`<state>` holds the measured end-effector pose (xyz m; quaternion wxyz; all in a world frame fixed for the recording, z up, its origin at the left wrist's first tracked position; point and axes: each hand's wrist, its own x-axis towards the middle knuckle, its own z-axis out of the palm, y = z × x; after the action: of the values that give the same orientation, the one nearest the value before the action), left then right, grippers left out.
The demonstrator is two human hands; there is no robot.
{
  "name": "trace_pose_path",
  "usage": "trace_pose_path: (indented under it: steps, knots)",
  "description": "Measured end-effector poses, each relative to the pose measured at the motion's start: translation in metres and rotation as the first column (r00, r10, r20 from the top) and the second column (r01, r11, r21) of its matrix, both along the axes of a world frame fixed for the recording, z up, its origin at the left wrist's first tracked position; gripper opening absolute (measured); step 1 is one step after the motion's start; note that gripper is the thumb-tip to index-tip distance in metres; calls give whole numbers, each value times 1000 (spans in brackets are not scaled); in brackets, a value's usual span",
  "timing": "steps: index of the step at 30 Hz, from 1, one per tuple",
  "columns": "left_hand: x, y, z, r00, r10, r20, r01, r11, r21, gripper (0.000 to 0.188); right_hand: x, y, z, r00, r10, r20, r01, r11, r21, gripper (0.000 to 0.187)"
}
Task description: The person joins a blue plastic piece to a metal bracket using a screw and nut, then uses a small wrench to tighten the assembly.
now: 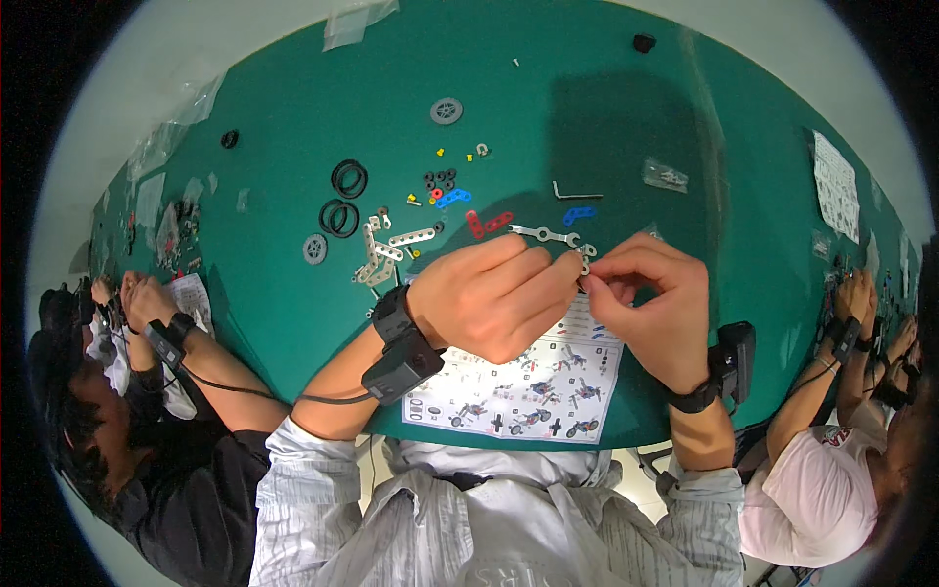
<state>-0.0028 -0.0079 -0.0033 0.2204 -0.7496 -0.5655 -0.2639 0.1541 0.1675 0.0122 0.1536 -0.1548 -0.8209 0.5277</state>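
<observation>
My left hand (501,296) and my right hand (653,305) meet above the near part of the table, their fingertips pinched round a small silver metal piece with rounded ends (586,262). Fingers cover much of that piece. Just beyond the left knuckles is a flat silver wrench (544,235); whether it touches the hand I cannot tell. Under both hands lies a printed instruction sheet (460,403) with coloured pictures. Red perforated strips (498,222) lie beyond the left hand, and a blue perforated piece (579,215) lies beyond the wrench.
Silver perforated strips (411,237) cluster left of my hands, near black rubber rings (339,218) and a grey wheel (315,248). Another grey wheel (446,111) lies farther off. A hex key (579,196) and a small plastic bag (665,175) are beyond. Other people work at both sides.
</observation>
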Motion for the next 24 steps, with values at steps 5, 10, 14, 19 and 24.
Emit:
trace_pose_path:
  steps: [5,10,14,19,24]
  knots:
    - [1,1,-2,998,-26,-63,22,998,-65,34,-1,3,-2,997,28,68,-26,999,-38,7]
    - [3,1,-2,997,-16,-76,12,998,-59,34,0,10,-5,986,79,148,-45,975,-216,8]
    - [2,1,-2,998,-11,-59,7,998,-62,35,-1,10,-3,987,73,144,-36,968,-249,8]
    - [1,0,-2,1000,-5,-19,4,998,-55,35,-2,10,-4,981,68,184,12,917,-399,9]
    - [0,0,-3,1000,-6,-13,5,999,-44,35,-2,6,-3,992,44,118,-8,957,-290,7]
